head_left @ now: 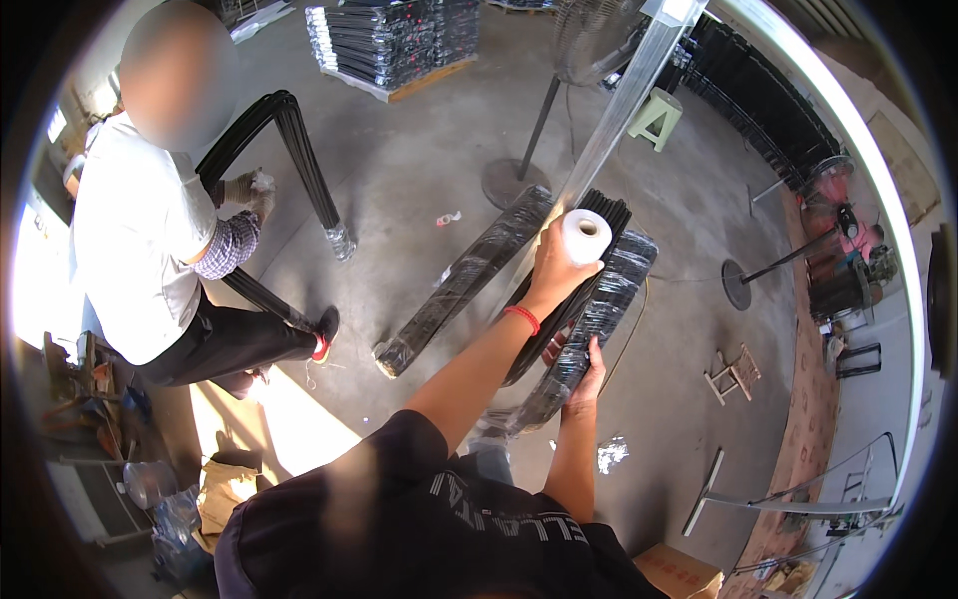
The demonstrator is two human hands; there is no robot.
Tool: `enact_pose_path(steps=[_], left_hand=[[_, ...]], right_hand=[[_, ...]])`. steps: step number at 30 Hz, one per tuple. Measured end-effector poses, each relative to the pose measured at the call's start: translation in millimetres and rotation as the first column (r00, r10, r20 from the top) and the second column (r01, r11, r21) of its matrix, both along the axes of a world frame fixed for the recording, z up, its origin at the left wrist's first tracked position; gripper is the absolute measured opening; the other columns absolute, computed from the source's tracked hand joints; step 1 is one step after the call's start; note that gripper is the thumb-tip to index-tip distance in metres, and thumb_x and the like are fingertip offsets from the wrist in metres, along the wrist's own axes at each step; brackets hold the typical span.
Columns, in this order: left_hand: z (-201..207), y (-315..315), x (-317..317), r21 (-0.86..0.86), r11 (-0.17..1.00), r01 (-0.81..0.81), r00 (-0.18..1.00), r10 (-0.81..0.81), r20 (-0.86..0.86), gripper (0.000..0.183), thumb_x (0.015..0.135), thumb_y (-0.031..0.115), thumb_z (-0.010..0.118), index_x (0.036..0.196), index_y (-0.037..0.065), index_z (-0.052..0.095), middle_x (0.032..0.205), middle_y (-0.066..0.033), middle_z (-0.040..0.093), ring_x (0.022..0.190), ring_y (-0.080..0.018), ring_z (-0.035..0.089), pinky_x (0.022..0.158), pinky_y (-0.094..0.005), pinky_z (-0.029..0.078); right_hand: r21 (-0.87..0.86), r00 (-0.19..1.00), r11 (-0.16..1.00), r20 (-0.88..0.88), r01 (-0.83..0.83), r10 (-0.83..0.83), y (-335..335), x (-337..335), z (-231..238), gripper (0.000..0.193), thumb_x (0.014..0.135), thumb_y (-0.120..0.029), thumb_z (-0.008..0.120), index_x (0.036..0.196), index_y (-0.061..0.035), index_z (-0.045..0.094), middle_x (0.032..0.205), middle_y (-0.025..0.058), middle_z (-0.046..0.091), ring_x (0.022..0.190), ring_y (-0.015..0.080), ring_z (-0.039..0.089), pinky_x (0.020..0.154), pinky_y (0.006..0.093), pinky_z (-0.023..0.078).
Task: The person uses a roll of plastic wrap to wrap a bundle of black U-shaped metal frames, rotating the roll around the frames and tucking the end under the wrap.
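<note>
Head view is showing the left hand (562,266) gripping the roll (584,244) over the bars (566,302) while the right hand (589,373) is grasping the bundle (587,331), which may be risking a slip if its slick film (621,283) defeats that hold.

The roll (600,248) is right of the co-worker (140,250)

Strong daylight from left, bright opening (42,280) there blown out to white. Hard-edged sun patch on the floor (304,429), softly lit elsewhere. Glints on plastic wrap (621,275). Fisheye curves edges, dark rim all round. Co-worker's head (178,78) blurred; hazy patch across dark shirt (394,534).
</note>
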State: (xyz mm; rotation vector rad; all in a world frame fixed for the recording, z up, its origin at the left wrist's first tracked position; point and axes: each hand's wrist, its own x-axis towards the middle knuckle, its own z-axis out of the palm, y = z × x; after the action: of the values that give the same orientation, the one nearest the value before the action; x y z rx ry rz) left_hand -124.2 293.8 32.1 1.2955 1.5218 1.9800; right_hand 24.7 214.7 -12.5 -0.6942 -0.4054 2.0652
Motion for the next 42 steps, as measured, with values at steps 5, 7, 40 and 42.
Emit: enact_pose_path(steps=[5,7,40,42], left_hand=[[1.4,0.6,-1.8,0.009,0.999,0.038,0.992,-0.039,0.12,0.074,0.056,0.012,0.078,0.116,0.003,0.037,0.11,-0.015,0.046,0.106,-0.0279,0.045,0.091,-0.0377,0.036],[7.2,-2.7,-1.3,-0.002,1.0,0.002,0.998,-0.002,0.064,0.07,0.058,0.013,0.077,0.115,0.003,0.038,0.107,-0.0133,0.049,0.103,-0.0243,0.048,0.089,-0.0352,0.038],[3.7,-189.9,84.8,-0.412,0.907,0.09,0.795,-0.315,-0.519,0.083,0.065,0.029,0.07,0.126,-0.006,0.026,0.124,-0.0269,0.034,0.114,-0.0387,0.036,0.094,-0.0414,0.032],[6.2,-184.8,90.4,-0.439,0.897,-0.052,0.744,-0.259,-0.616,0.085,0.064,0.029,0.07,0.127,-0.006,0.025,0.125,-0.0276,0.032,0.113,-0.0388,0.037,0.092,-0.0409,0.034]], right_hand=[[0.044,0.998,0.998,-0.044,0.043,-0.041,5.0,2.2,-11.4,0.045,0.082,-0.034,0.055,0.107,0.0031,0.048,0.093,0.0199,0.058,0.08,0.0316,0.058,0.073,0.0394,0.048],[0.07,0.998,0.997,-0.053,0.024,-0.021,4.8,3.7,-11.9,0.045,0.082,-0.034,0.055,0.107,0.0034,0.048,0.092,0.0202,0.058,0.078,0.0312,0.057,0.072,0.0388,0.048],[0.239,0.893,0.929,0.419,-0.281,0.162,16.6,39.8,-13.7,0.05,0.086,-0.046,0.048,0.1,0.0018,0.054,0.091,0.0102,0.059,0.083,0.0177,0.056,0.074,0.0309,0.045],[0.149,0.674,0.857,0.689,-0.493,0.268,19.7,47.7,15.1,0.05,0.086,-0.045,0.049,0.098,0.0028,0.056,0.088,0.0096,0.061,0.08,0.0171,0.058,0.069,0.0306,0.046]])
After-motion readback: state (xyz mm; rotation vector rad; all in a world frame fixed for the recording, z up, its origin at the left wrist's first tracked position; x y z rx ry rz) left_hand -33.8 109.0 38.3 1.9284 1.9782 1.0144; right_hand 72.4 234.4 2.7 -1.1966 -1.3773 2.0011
